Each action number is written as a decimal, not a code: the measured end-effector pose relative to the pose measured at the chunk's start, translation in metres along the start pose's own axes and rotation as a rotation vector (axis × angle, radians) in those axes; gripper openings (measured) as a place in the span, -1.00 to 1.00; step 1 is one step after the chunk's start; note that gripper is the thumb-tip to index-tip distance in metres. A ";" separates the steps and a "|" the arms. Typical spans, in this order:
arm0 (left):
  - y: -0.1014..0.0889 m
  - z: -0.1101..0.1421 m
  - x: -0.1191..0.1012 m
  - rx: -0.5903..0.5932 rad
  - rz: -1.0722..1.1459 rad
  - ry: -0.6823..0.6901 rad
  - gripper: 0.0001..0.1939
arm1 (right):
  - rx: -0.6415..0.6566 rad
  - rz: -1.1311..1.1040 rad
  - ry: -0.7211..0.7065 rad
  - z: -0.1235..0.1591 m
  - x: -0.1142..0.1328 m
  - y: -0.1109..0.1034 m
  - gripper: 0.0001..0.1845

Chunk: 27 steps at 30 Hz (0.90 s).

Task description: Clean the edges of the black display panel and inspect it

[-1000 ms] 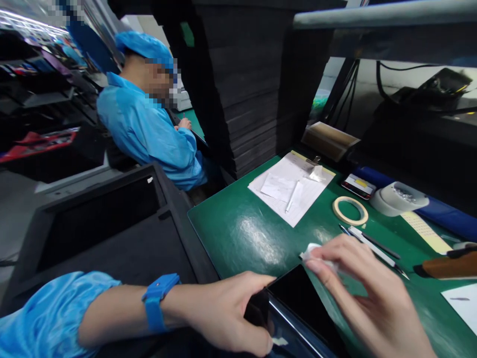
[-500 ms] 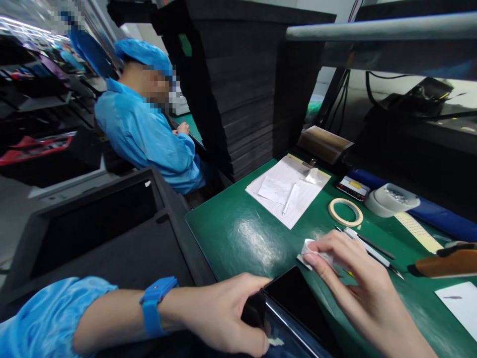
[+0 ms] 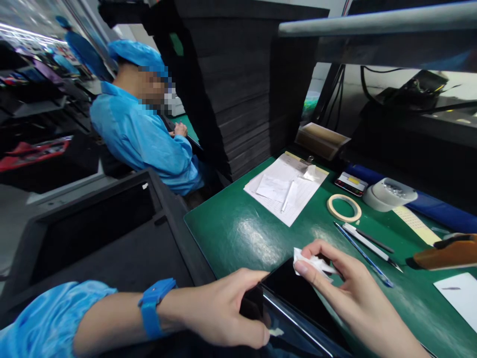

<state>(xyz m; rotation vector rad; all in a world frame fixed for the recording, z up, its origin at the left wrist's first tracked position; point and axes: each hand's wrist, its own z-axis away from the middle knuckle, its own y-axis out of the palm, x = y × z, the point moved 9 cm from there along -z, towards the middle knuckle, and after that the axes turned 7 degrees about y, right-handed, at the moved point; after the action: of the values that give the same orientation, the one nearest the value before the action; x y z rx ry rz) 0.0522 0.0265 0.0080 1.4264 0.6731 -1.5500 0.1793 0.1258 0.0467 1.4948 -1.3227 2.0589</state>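
Prolly wiping: right hand (image 3: 345, 288) pinches crumpled white tissue (image 3: 302, 258), glossy black slab (image 3: 296, 292) below fingertips (image 3: 301, 269); left hand (image 3: 225, 308) grips it, needs steadiness next.

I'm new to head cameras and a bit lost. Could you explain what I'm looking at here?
There is no machine: these are a person's bare hands, and one head-worn camera takes every picture. The left hand grips a dark glossy panel by its edge. The right hand pinches a crumpled white scrap, cloth or paper, at the panel's far corner. On the green tabletop lie papers, a roll of tape, a blue pen and a white container. Another person sits farther off, to the left.
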 end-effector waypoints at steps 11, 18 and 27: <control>-0.001 0.001 -0.004 -0.005 -0.032 0.020 -0.76 | 0.036 0.109 -0.005 0.024 -0.011 -0.026 -0.54; 0.000 0.001 0.002 0.005 -0.016 -0.011 -0.75 | -0.124 0.163 -0.295 0.026 0.032 -0.036 -0.68; 0.002 0.002 0.001 0.068 0.027 0.021 -0.78 | -0.022 0.267 -0.163 0.024 0.007 -0.023 -0.57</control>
<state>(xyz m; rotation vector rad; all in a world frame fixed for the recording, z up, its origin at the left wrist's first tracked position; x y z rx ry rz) 0.0530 0.0243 0.0077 1.4984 0.6160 -1.5513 0.2064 0.1174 0.0660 1.5797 -1.6840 2.1045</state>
